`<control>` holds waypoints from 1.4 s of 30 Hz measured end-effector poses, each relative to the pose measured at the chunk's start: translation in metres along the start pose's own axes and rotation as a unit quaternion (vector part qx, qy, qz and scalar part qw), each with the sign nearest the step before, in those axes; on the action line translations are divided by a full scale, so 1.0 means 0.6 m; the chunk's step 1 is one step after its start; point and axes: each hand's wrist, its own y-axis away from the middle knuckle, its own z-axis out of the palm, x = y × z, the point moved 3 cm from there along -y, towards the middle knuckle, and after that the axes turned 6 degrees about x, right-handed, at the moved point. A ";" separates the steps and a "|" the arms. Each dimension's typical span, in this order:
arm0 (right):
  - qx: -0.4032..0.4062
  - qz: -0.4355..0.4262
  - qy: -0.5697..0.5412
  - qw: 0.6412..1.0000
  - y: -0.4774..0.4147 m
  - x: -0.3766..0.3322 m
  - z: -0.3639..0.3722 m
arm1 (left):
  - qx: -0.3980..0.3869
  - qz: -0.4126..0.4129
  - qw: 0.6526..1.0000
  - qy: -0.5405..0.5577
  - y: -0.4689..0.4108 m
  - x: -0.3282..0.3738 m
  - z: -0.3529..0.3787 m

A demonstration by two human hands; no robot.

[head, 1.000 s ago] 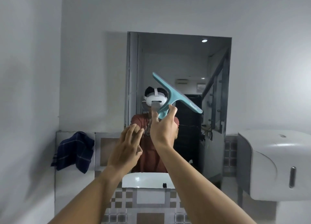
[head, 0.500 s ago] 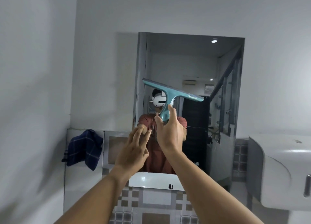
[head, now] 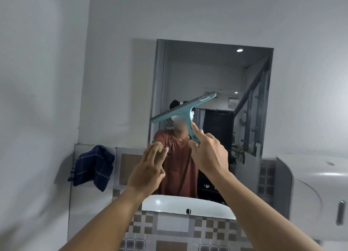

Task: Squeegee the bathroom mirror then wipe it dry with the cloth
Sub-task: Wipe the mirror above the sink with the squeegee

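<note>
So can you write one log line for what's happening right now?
right hand holds teal plastic squeegee | blade tilted before wall mirror | left hand open, empty | dark blue checked cloth hanging, untouched

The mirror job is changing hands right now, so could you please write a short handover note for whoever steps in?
Right hand: shut on the handle of the teal squeegee, raised in front of the mirror; blade tilted, its right end higher.
Left hand: open and empty, fingers together, near the mirror's lower left.
Cloth: dark blue checked, draped over the ledge left of the mirror, untouched.
Done: squeegee picked up and brought to the glass. I cannot tell whether any stroke has been made.
Left: squeegee the mirror, then fetch the cloth and wipe it dry.
</note>
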 end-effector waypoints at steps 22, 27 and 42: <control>-0.028 -0.072 0.170 0.982 -0.022 0.157 -0.125 | -0.026 -0.003 1.000 -0.005 -0.007 0.003 0.000; -0.020 -0.057 0.188 0.980 -0.024 0.173 -0.127 | -0.039 -0.002 0.999 -0.013 -0.010 0.001 -0.005; -0.009 -0.025 0.189 0.982 -0.007 0.219 -0.138 | 0.018 -0.032 0.999 0.007 -0.092 0.011 -0.045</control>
